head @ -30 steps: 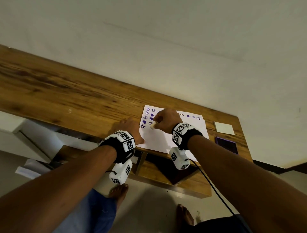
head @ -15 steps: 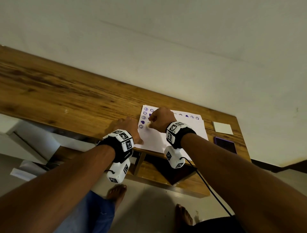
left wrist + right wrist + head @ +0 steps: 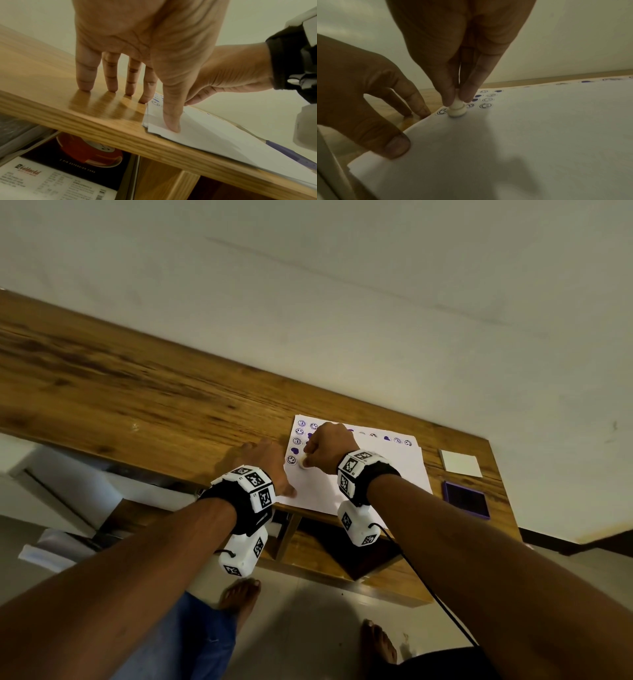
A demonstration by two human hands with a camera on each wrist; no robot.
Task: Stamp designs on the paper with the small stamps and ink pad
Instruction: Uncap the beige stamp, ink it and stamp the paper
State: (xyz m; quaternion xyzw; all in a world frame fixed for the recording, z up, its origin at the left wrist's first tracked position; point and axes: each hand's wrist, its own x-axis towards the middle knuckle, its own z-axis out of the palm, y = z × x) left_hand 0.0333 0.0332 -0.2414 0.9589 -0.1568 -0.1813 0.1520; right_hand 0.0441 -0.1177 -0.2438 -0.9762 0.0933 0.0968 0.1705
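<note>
A white paper (image 3: pixel 383 474) lies on the wooden table (image 3: pixel 137 392), with purple smiley and heart prints along its left and far edges. My right hand (image 3: pixel 329 448) pinches a small cream stamp (image 3: pixel 456 110) by its stem, and the stamp's base stands on the paper (image 3: pixel 522 135) beside a smiley print (image 3: pixel 442 111). My left hand (image 3: pixel 263 460) lies flat. Its fingers (image 3: pixel 109 75) rest on the wood and its thumb (image 3: pixel 171 119) presses the paper's near left corner (image 3: pixel 154 128). The purple ink pad (image 3: pixel 466 499) sits open at the table's right end.
A white square lid (image 3: pixel 460 462) lies beyond the ink pad. The wall (image 3: pixel 342 302) runs along the table's far edge. Under the table top is a shelf with a boxed extension cord (image 3: pixel 68 162). My bare feet (image 3: pixel 239 594) stand on the floor below.
My right hand has moved left and nearer along the paper and set the stamp down beside the lowest smiley print. The left hand has stayed on the paper's corner.
</note>
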